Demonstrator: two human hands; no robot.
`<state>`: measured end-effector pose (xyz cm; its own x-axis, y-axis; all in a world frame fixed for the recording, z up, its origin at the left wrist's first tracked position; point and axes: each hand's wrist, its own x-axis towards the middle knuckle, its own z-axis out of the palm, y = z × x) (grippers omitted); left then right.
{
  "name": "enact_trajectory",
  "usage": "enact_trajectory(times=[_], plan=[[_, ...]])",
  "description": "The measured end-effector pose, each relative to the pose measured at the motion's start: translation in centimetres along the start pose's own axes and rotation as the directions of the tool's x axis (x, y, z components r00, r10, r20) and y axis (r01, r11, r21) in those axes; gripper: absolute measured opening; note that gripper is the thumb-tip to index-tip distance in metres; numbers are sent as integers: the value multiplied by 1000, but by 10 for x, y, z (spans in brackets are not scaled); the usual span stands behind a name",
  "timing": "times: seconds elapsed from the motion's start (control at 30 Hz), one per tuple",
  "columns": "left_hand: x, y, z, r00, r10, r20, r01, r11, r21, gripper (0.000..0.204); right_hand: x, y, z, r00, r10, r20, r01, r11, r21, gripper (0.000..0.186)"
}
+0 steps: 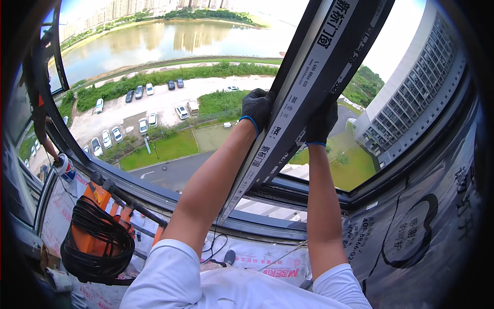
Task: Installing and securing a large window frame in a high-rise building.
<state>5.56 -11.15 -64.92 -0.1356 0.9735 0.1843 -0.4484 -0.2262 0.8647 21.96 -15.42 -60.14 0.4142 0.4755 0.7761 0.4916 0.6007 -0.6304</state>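
Observation:
A dark window frame upright [314, 87], faced with a pale printed protective strip, rises through the middle of the view and leans toward the upper right. My left hand [257, 109], in a black glove with a blue cuff, is closed around its left edge. On the opposite edge my right hand [322, 123], gloved the same way, grips the upright at about the same height. The right fingers are partly lost against the dark profile. Both arms are stretched out ahead of me.
An orange piece of equipment [95, 198] carrying a coiled black cable [98, 242] stands at the lower left. Nearby is a blue and white can [65, 168]. Printed plastic sheeting [411, 242] hangs at right. Beyond the window, a parking area [170, 103] lies far below.

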Motion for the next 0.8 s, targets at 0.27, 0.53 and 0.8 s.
enact_trajectory(times=[0.27,0.53,0.8], plan=[[-19,3,-16,983,166,75,-155,979,-134,22,1,10,0,979,-203,8,203,974,-97,27],[9,26,-15,666,692,278,-742,576,342,15,4,27,1,964,-264,-17,258,954,-153,23],[6,26,-7,667,698,261,-741,584,331,17,1,13,-2,992,-125,-26,122,989,-77,25]])
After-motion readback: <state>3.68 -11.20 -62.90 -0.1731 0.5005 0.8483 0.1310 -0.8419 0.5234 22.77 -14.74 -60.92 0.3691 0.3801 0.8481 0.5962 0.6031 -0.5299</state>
